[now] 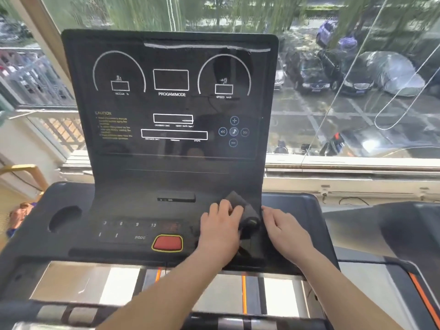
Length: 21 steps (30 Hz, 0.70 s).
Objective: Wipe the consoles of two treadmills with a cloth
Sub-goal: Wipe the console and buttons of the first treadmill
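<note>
Window (357, 120) with parked cars (314, 76) stands behind console (171, 103).

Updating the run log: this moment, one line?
left hand: grips dark cloth | right hand: rests on treadmill console beside it

Of the person, only two forearms and two hands show. The left forearm (171, 287) and the right forearm (333, 282) are slim and bare along their whole visible length. The left hand (220, 231) and the right hand (287, 231) are bare too, wrists included. Knuckles stand out on the left hand; the fingernails are too blurred to describe.
</note>
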{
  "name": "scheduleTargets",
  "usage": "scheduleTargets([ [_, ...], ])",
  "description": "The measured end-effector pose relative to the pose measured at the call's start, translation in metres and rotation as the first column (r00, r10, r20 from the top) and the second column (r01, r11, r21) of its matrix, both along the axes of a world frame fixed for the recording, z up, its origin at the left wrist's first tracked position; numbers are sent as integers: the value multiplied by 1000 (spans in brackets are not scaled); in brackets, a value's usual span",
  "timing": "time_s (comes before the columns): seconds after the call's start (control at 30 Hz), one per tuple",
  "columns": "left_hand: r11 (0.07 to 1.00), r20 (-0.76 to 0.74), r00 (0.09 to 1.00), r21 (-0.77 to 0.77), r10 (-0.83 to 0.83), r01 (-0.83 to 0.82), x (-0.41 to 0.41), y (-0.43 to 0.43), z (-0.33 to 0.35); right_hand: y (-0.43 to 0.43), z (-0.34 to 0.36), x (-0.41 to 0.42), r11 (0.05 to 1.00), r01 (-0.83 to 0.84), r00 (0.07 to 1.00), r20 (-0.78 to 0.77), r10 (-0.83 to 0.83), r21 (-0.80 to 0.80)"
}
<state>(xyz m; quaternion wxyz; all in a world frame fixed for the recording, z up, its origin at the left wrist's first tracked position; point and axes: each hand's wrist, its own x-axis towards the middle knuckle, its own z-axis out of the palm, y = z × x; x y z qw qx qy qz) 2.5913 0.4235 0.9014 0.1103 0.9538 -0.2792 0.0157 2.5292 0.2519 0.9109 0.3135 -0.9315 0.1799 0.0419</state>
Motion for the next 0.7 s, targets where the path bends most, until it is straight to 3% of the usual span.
scheduleTargets([
  [0.1, 981, -72, 979, -47, -190, 187, -52, -6, -7, 0, 2, 6, 999, 18, 1000, -5, -19, -35],
  [0.17, 906, -67, 903, -27, -423, 423, -55, 0, -15, -1, 6, 11, 1000, 21, 999, -48, -21, -1],
  [0.23, 840, -27, 841, 40, -540, 540, -27, 8, -19, -5, 9, 14, 998, 31, 995, -93, -26, 58],
  [0.3, 842, 36, 846, 126, -533, 525, 2, 14, -13, -8, 12, 13, 985, 72, 991, -122, -54, 154],
  [0.37, 937, 75, 935, 74, -347, 342, 19, 11, -6, -10, 13, 12, 951, 119, 986, -146, -79, 284],
  [0.43, 975, 38, 976, 59, -216, 213, 17, -3, -8, -10, 17, 12, 925, 140, 984, -157, -90, 352],
  [0.53, 972, 31, 975, 99, -219, 215, 0, -25, -15, -8, 22, 16, 938, 132, 984, -157, -85, 321],
  [0.7, 893, 97, 895, 174, -435, 415, 30, -17, -6, 0, 28, 28, 991, 97, 982, -173, -79, 96],
])
